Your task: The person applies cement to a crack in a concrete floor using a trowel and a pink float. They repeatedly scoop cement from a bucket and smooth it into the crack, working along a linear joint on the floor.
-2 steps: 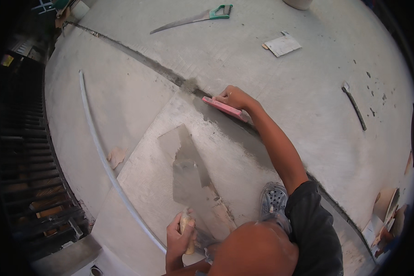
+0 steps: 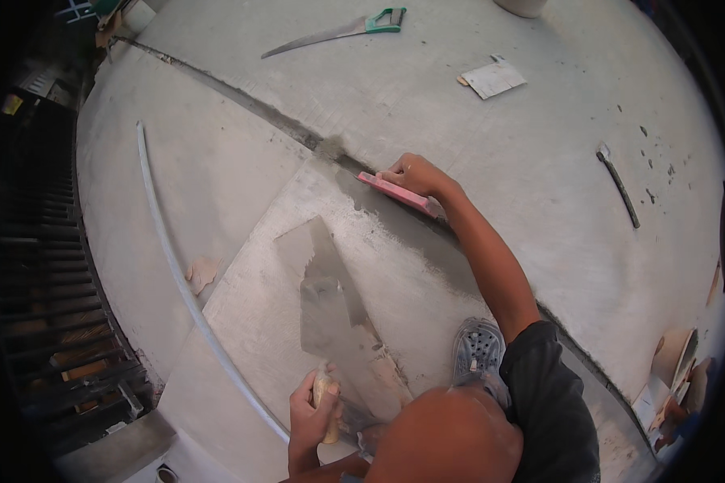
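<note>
My right hand (image 2: 415, 173) is closed on a pink float (image 2: 396, 193). The float lies along a strip of wet grey mortar (image 2: 415, 241) that follows a groove in the concrete floor. Just beyond the float's far end sits a small heap of mortar (image 2: 330, 148). Lower down, my left hand (image 2: 312, 410) grips a trowel (image 2: 322, 310) by its pale wooden handle. The trowel's grey, mortar-smeared blade points away from me, over a dark, damp patch on the floor; whether it touches the floor I cannot tell.
A bent pale strip (image 2: 173, 258) lies on the left, near a dark metal grating (image 2: 56, 298). Farther off are a green-handled saw (image 2: 338, 34), a white flat piece (image 2: 493, 79) and a dark stick-like tool (image 2: 620, 189). My shoe (image 2: 478, 350) stands beside the mortar strip.
The float and my right hand have slid slightly to the right and toward me along the groove. My left hand and the trowel stay nearly in place.
</note>
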The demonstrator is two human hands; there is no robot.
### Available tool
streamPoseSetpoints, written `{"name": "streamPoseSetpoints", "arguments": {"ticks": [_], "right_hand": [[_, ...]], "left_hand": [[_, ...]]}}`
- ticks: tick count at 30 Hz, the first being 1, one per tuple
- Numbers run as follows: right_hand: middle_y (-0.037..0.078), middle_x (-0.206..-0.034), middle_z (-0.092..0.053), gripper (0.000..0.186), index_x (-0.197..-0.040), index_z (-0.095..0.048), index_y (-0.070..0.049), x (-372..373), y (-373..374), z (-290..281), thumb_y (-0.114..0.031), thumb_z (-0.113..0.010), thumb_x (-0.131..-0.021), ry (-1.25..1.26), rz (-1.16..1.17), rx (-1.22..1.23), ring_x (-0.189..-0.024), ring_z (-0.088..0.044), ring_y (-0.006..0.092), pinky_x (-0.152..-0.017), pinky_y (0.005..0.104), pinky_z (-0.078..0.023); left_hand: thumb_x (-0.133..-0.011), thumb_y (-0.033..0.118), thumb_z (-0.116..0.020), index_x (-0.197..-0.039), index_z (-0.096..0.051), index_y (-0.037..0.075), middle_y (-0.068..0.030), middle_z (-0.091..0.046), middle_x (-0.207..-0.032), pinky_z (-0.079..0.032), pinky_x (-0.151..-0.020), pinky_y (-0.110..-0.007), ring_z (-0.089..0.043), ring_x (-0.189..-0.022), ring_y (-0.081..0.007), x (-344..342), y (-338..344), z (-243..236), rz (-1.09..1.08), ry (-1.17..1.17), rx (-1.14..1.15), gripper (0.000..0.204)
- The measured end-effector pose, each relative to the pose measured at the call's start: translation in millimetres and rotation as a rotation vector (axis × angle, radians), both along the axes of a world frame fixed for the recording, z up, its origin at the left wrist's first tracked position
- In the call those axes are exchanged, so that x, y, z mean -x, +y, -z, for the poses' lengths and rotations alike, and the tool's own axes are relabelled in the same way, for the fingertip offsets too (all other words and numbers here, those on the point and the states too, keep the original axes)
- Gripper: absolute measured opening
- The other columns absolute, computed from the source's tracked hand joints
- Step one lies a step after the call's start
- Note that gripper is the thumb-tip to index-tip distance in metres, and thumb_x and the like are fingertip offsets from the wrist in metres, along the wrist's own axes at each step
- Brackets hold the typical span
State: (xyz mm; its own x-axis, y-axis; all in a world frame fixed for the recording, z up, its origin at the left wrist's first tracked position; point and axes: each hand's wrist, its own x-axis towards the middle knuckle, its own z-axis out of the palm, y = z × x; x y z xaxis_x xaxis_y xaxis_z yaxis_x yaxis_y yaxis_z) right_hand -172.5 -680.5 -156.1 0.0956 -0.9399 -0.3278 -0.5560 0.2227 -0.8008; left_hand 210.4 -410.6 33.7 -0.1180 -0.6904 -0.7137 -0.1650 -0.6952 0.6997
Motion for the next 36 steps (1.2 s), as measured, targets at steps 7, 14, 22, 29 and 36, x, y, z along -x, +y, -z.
{"name": "streamPoseSetpoints", "arguments": {"ticks": [7,14,22,29,36], "right_hand": [[0.014,-0.065,-0.059,0.042,-0.101,-0.079,0.002,60,127,-36,-0.04,-0.071,-0.101,0.068,0.024,-0.153,-0.062,-0.05,0.0185,-0.063,0.04,-0.046],[0.004,-0.07,-0.062,0.036,-0.117,-0.081,-0.002,23,196,-119,-0.033,-0.07,-0.103,-0.307,0.32,-0.191,-0.067,-0.054,0.011,-0.06,0.0305,-0.043],[0.011,-0.095,-0.064,0.038,-0.127,-0.075,-0.008,-112,197,-115,-0.019,-0.082,-0.09,0.1,-0.203,0.839,-0.078,-0.065,0.0239,-0.065,0.036,-0.056],[0.012,-0.093,-0.065,0.037,-0.129,-0.076,-0.009,-39,264,-102,-0.016,-0.077,-0.093,0.233,-0.35,0.51,-0.075,-0.064,0.0254,-0.066,0.0378,-0.055],[0.014,-0.083,-0.064,0.032,-0.131,-0.076,-0.006,-81,171,-189,-0.019,-0.064,-0.104,0.067,-0.25,0.284,-0.074,-0.061,0.0233,-0.067,0.037,-0.048]], "left_hand": [[-0.103,0.011,-0.067,-0.142,-0.058,-0.006,-0.0025,-0.063,-0.087,-0.048,-0.054,-0.026,-0.058,-0.062,-0.0094,7,-1,2,0.024,0.025,0.007,0.043],[-0.105,0.016,-0.066,-0.143,-0.057,-0.003,-0.0009,-0.06,-0.086,-0.047,-0.055,-0.025,-0.056,-0.061,-0.0076,4,-8,21,0.079,0.074,0.026,0.044],[-0.107,0.022,-0.064,-0.147,-0.058,0.004,0.0029,-0.059,-0.083,-0.047,-0.059,-0.025,-0.054,-0.066,-0.0053,11,-27,11,0.167,0.283,-0.082,0.044],[-0.108,0.023,-0.062,-0.145,-0.059,0.004,0.0016,-0.058,-0.079,-0.047,-0.06,-0.026,-0.054,-0.067,-0.0061,-6,-37,3,0.179,0.281,0.014,0.042],[-0.106,0.023,-0.064,-0.138,-0.061,-0.002,0.0012,-0.057,-0.074,-0.047,-0.057,-0.026,-0.054,-0.06,-0.007,-19,-60,22,0.477,0.144,0.264,0.04]]}}
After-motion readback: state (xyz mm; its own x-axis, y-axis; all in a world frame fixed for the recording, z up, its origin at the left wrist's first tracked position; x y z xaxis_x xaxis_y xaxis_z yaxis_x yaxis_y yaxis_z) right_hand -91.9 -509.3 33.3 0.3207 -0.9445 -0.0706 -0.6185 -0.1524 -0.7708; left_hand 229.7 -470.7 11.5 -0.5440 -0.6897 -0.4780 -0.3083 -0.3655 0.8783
